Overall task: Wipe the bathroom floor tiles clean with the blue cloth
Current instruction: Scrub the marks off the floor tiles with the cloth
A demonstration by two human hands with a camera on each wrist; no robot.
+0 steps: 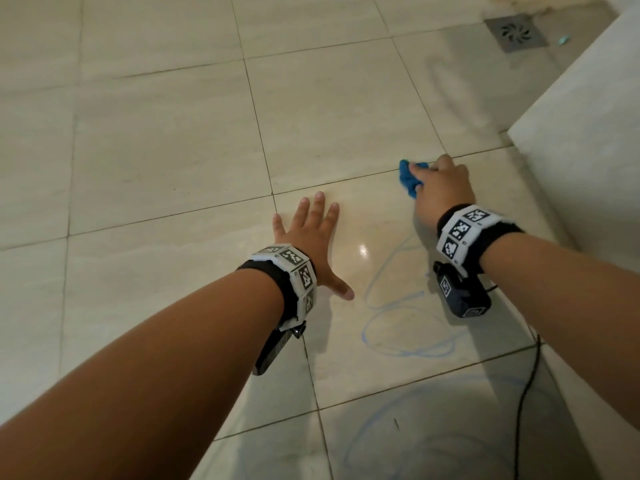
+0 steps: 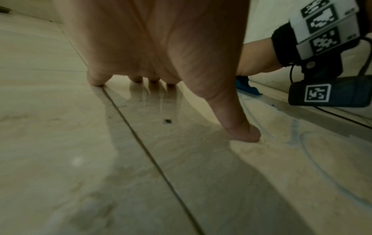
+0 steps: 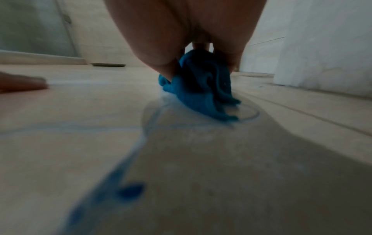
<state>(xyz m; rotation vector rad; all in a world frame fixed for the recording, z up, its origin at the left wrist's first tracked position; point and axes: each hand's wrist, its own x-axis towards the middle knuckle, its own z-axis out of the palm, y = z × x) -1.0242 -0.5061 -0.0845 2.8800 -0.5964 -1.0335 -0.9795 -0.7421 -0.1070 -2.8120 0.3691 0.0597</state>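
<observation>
On the floor: beige floor tiles (image 1: 166, 150) with dark grout lines; looping blue streaks (image 1: 408, 344) mark the tile nearest the person.
Right hand: the right hand (image 1: 445, 183) curls its fingers round the blue cloth (image 1: 410, 178), bunched and pressed to the tile near a grout line; the right wrist view shows the cloth (image 3: 201, 89) wadded under the palm, one edge trailing on the floor.
Left hand: the left hand (image 1: 311, 237) lies spread with straight fingers, fingertips (image 2: 96, 82) and thumb touching the tile, holding nothing; it sits just left of the streaks.
Right side: a pale wall block (image 1: 581, 140) rises close beside the cloth hand.
Far corner: a square metal floor drain (image 1: 516, 31), well apart from both hands.
Trailing: a thin black cable (image 1: 526, 393) runs across the near tiles beneath the right forearm.
</observation>
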